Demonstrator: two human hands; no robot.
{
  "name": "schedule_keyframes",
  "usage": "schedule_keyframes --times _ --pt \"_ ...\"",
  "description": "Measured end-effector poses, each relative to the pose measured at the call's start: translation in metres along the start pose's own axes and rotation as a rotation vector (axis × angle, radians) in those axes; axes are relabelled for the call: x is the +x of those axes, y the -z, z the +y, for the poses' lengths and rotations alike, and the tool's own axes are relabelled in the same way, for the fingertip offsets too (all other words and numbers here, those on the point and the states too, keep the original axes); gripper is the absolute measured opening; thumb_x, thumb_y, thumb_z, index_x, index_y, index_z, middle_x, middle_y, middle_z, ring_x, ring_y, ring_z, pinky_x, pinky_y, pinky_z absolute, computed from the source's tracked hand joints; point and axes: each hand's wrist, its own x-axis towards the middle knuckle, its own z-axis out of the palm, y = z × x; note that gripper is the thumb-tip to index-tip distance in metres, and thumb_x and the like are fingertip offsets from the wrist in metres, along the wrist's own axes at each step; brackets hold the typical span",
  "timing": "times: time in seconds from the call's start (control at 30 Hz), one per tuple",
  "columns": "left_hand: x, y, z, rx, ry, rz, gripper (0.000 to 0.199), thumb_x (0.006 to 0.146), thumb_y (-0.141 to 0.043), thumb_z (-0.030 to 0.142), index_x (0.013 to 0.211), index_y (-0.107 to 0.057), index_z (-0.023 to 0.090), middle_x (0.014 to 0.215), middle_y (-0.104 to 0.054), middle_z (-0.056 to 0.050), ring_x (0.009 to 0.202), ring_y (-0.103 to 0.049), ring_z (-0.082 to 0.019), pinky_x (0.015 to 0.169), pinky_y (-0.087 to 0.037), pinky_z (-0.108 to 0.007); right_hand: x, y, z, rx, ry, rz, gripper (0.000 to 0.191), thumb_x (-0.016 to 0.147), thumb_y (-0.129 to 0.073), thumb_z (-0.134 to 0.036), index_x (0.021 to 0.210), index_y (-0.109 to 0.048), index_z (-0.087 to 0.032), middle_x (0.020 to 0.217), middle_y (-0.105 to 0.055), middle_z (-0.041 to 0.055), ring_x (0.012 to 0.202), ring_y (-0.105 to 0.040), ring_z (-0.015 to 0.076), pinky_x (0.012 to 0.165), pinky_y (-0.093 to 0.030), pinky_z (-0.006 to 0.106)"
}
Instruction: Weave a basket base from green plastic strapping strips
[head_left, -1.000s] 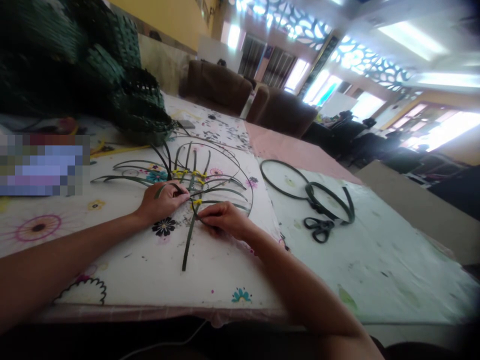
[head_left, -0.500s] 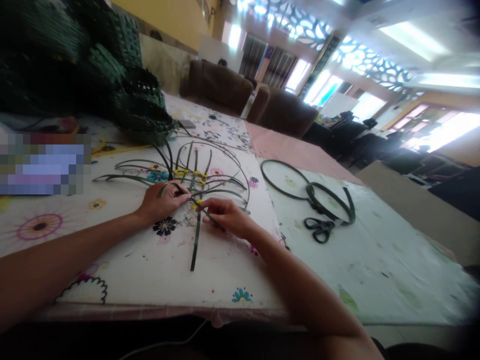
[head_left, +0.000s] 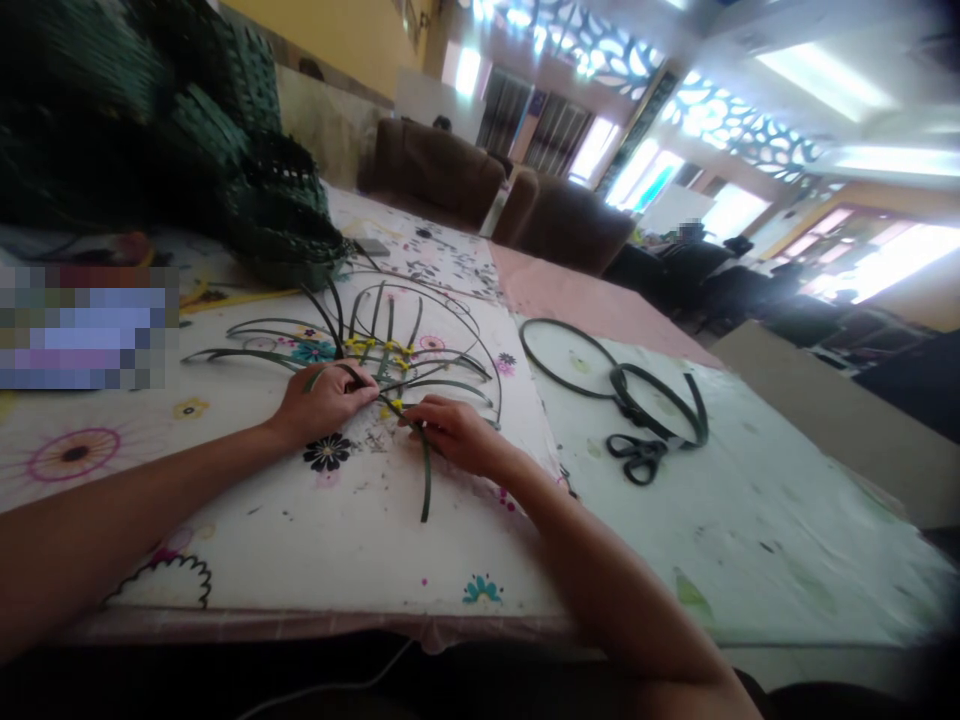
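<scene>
Dark green strips point(head_left: 390, 325) cross one another in a loose lattice on the flowered tablecloth, with small yellow ties point(head_left: 360, 345) at several crossings. My left hand point(head_left: 326, 400) pinches strip ends at the near left side of the lattice, its fingers closed. Close beside it on the right, my right hand point(head_left: 450, 430) is closed on a green strip at the lattice's near edge. One strip end point(head_left: 427, 485) hangs toward me from under the right fingers. Long curved strips fan out left and right of the hands.
Scissors point(head_left: 637, 458) and coiled strips point(head_left: 664, 405) lie to the right on the pale green cloth point(head_left: 750, 530). Dark green woven baskets point(head_left: 285, 215) are piled at the back left. Brown chairs point(head_left: 439, 175) stand beyond the table.
The near strip end has swung to the right and now comes out under my right hand. My right fingers have shifted slightly; my left hand has barely moved.
</scene>
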Motion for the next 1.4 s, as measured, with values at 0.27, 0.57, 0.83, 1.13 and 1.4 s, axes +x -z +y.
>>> schedule_keyframes --times 0.27,0.57,0.83,1.13,1.4 --pt "0.0 0.001 0.002 -0.008 0.018 -0.001 0.031 0.079 -0.061 0.053 0.081 -0.076 0.025 0.099 -0.079 -0.002 0.096 -0.072 -0.026 0.085 -0.052 -0.033 0.001 0.001 0.01 0.122 -0.108 0.077 0.024 0.098 -0.058 -0.017 0.114 -0.076 -0.02 0.106 -0.075 0.0067 0.096 -0.068 0.0152 0.086 -0.051 0.028" --pt "0.001 0.002 0.001 -0.005 0.016 -0.022 0.031 0.079 -0.06 0.052 0.08 -0.077 0.026 0.1 -0.079 -0.002 0.099 -0.072 -0.028 0.089 -0.053 -0.034 -0.001 0.014 0.01 0.117 -0.051 -0.11 0.03 0.089 -0.077 -0.026 0.118 -0.075 -0.02 0.098 -0.066 0.0019 0.073 -0.057 0.01 0.073 -0.049 0.024" --pt "0.001 0.005 0.003 -0.001 -0.005 -0.055 0.033 0.08 -0.061 0.053 0.082 -0.077 0.025 0.102 -0.08 -0.003 0.101 -0.072 -0.029 0.09 -0.055 -0.033 -0.005 0.022 0.007 -0.163 0.006 -0.221 0.041 0.098 -0.06 -0.021 0.137 -0.069 -0.025 0.101 -0.063 0.0033 0.079 -0.054 0.013 0.075 -0.044 0.027" --pt "0.001 0.008 0.011 0.027 -0.007 -0.085 0.034 0.08 -0.059 0.051 0.083 -0.078 0.023 0.104 -0.08 -0.005 0.104 -0.072 -0.029 0.09 -0.056 -0.032 -0.011 0.036 -0.003 -0.116 -0.035 -0.324 0.06 0.088 -0.078 -0.038 0.146 -0.064 -0.03 0.109 -0.06 0.0044 0.089 -0.056 0.0161 0.081 -0.045 0.028" --pt "-0.001 0.006 0.007 0.066 -0.02 -0.073 0.034 0.083 -0.058 0.052 0.085 -0.077 0.024 0.101 -0.079 -0.004 0.095 -0.072 -0.027 0.087 -0.054 -0.032 -0.012 0.05 -0.02 0.069 0.028 -0.424 0.028 0.097 -0.053 -0.015 0.115 -0.075 -0.017 0.107 -0.069 0.0075 0.079 -0.058 0.0121 0.077 -0.046 0.027"
